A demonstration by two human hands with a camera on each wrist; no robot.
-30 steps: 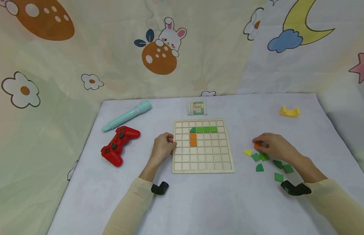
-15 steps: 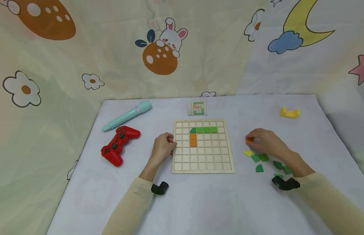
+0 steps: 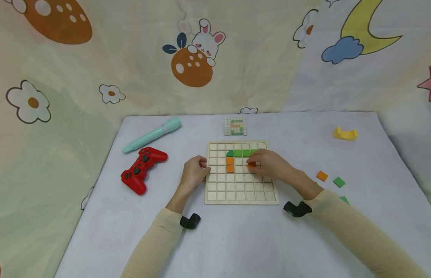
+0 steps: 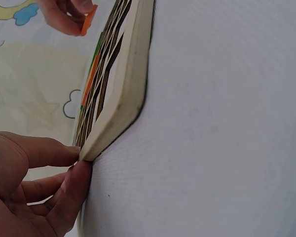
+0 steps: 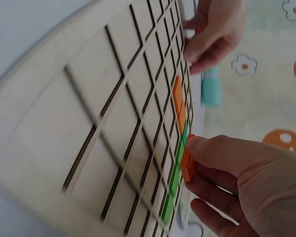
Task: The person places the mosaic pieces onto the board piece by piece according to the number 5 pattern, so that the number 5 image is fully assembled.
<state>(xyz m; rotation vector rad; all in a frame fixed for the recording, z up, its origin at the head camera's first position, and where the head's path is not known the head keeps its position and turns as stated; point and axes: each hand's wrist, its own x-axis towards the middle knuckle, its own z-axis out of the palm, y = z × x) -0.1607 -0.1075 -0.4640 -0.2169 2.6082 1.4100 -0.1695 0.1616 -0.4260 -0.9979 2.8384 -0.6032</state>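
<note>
A pale wooden grid board point(image 3: 241, 187) lies mid-table. My left hand point(image 3: 194, 170) pinches its left edge, thumb on top and a finger below in the left wrist view. Set in the board are a row of green square tiles point(image 3: 237, 153), a dark green rounded tile point(image 3: 230, 153) and two orange tiles point(image 3: 230, 168). Over the board's upper right part, my right hand point(image 3: 271, 164) holds an orange square tile point(image 5: 186, 165) between thumb and fingers, just below the green row. Part of that row's right end is covered by the fingers.
Loose orange point(image 3: 322, 176) and green tiles point(image 3: 339, 182) lie right of the board, some hidden by the right arm. Behind the board is a small pattern card point(image 3: 235, 126). A red game controller point(image 3: 142, 170) and teal tapered stick point(image 3: 152, 135) lie left; a yellow piece point(image 3: 345, 134) sits back right.
From the loose tiles at the right, my right hand has carried the orange tile leftward to above the board. My left hand keeps its grip on the board's edge.
</note>
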